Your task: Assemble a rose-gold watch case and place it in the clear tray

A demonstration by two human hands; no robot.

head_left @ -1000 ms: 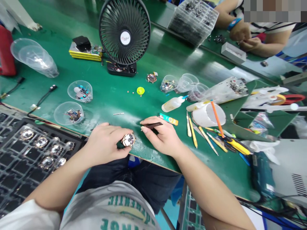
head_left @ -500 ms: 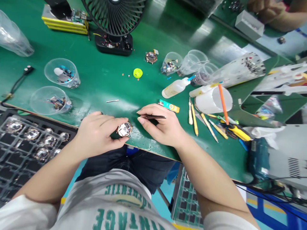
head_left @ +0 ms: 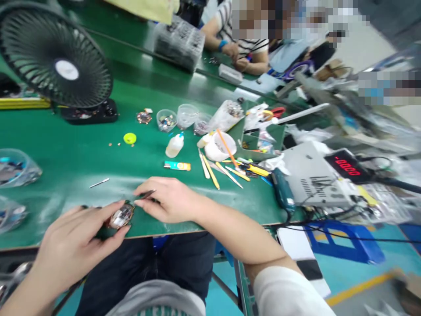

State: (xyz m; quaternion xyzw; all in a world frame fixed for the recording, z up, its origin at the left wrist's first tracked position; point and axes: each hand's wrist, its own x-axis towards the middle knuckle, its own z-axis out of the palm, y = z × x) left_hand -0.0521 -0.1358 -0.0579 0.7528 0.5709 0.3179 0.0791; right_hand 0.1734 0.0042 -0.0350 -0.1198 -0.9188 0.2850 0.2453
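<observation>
Between the thumb and fingers of my left hand (head_left: 77,241) is a round, watch-like part (head_left: 121,216) with a coppery rim and shiny inside, held at the front edge of the green table (head_left: 151,149). Just right of it, my right hand (head_left: 171,199) pinches a dark, thin tool, probably tweezers (head_left: 148,193), its tip near the part. A small metal rod (head_left: 99,183) lies behind my left hand. Farther back are a yellow-green cap (head_left: 130,138) and another round part (head_left: 144,116).
A black fan (head_left: 66,70) stands back left. Plastic cups (head_left: 166,120), a bottle (head_left: 174,145), a lighter-like teal-orange item (head_left: 177,166), knives and a white tub (head_left: 220,147) lie behind my right hand. A grey box (head_left: 315,175) is at right. A striped-shirted person (head_left: 253,48) sits opposite.
The view has swung to the right, so the table things appear farther left and the grey box and another person show. Both hands keep their holds; the round part looks more tilted.
</observation>
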